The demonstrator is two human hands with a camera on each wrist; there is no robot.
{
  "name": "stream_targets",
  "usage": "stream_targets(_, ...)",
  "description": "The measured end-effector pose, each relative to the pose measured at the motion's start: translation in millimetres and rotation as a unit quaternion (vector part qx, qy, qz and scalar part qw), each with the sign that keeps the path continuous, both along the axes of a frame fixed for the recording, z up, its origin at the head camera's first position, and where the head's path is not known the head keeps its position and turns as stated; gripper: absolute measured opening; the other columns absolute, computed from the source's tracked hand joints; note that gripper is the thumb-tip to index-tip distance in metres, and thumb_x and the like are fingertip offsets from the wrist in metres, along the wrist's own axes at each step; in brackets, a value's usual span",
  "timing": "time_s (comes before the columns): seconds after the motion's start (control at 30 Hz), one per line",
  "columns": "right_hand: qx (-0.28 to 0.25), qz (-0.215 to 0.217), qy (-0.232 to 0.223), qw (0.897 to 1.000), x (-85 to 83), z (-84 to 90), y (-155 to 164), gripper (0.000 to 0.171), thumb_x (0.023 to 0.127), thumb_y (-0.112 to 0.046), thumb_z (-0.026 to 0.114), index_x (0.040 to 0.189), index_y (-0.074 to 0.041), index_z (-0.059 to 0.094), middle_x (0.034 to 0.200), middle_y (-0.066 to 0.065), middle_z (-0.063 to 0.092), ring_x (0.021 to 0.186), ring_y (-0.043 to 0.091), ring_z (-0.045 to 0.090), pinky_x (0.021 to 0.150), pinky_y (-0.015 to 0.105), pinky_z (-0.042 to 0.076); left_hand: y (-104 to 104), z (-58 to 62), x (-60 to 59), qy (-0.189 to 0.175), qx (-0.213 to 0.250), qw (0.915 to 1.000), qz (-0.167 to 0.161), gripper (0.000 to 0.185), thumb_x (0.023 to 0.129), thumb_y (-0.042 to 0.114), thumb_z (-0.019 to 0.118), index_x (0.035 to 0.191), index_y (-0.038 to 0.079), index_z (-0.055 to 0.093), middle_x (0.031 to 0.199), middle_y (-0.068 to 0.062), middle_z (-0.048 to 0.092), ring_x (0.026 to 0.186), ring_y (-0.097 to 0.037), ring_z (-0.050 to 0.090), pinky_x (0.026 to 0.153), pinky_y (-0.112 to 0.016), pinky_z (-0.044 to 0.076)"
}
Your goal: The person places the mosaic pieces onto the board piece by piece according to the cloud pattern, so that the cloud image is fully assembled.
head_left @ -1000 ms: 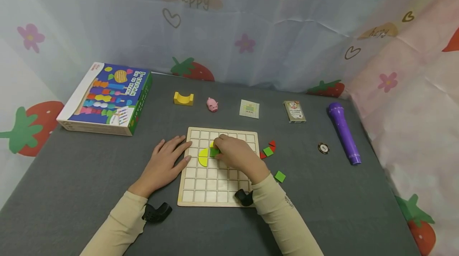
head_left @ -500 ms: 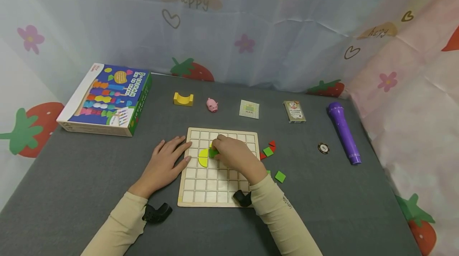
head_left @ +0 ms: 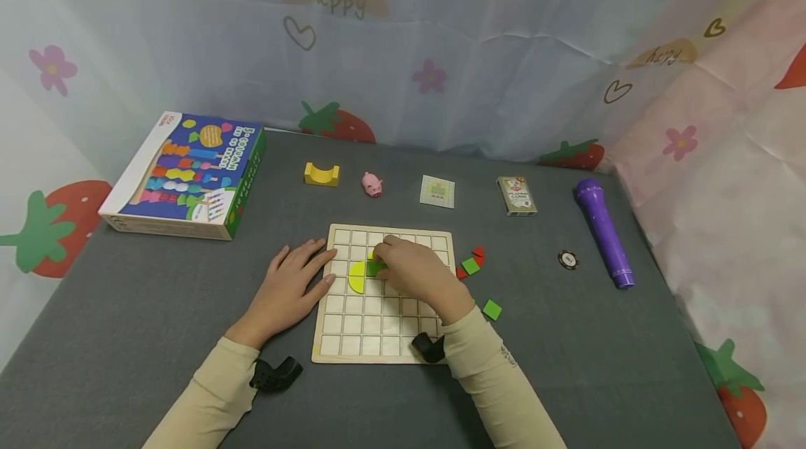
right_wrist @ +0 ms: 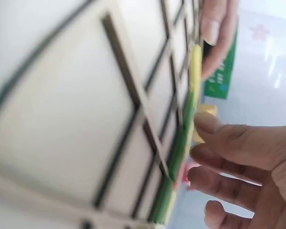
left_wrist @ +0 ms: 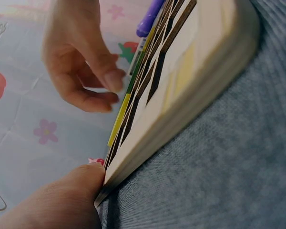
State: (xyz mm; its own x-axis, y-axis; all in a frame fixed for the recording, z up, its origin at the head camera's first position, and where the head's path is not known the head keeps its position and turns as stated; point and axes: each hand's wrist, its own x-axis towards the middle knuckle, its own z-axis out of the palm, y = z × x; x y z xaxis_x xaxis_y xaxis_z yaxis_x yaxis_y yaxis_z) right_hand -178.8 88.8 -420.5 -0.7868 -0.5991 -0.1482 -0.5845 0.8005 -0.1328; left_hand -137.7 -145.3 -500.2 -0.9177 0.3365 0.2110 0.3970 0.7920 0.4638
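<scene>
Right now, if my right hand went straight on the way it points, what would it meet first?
Probably the green piece on the gridded board, close by your right hand; whether they touch is unclear. The yellow pieces lie beyond.

grid board: smooth wood | table cover: matt cloth | microphone: glossy plastic | green tile: perhaps wood

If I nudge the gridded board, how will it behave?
The gridded board is probably stiff: it shows no bend. It should slide rather than tip, since it lies flat on the gray cloth. The yellow pieces on it could shift, as nothing visibly fastens them.
</scene>
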Motion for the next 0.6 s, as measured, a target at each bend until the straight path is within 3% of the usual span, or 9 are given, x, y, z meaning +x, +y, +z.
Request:
stream_targets(0.2, -0.078, -0.044, -0.004, 0.996, -1.8, 15.6, 38.3, 0.022, 0.091, -0.017, 0.067, 0.112, -0.009, 0.066, 0.107, 0.004, 0.063, 0.091, 0.017, 0.063, 0.076, 0.033, 0.054, 0.2, -0.2, 0.0, -0.001, 0.000, 1.0000, 0.000, 0.051, 0.098, 0.040, 0.052, 0.143, 0.016, 0.047, 0.150, -0.012, 0.039, 0.141, -0.031, 0.030, 0.115, -0.057, 0.012)
stream_targets(0.43, -0.080, -0.087, 0.024, 0.993, -6.1, 19.1, 99.1, 0.021, 0.094, -0.004, 0.059, 0.114, -0.004, 0.064, 0.109, 0.009, 0.063, 0.093, 0.023, 0.062, 0.078, 0.038, 0.054, -0.9, -0.9, -0.1, 0.001, 0.001, 1.0000, 0.001, 0.051, 0.097, 0.040, 0.053, 0.143, 0.016, 0.047, 0.150, -0.012, 0.039, 0.141, -0.031, 0.031, 0.115, -0.057, 0.013)
stream_targets(0.6, -0.061, -0.106, 0.005, 0.993, -7.6, 10.3, 122.4, 0.022, 0.093, 0.000, 0.058, 0.113, -0.004, 0.066, 0.110, 0.010, 0.062, 0.095, 0.025, 0.063, 0.079, 0.039, 0.054, -2.0, -2.5, -0.5, 0.002, 0.000, 1.0000, 0.002, 0.052, 0.098, 0.041, 0.052, 0.143, 0.017, 0.047, 0.150, -0.012, 0.039, 0.141, -0.031, 0.030, 0.115, -0.057, 0.012)
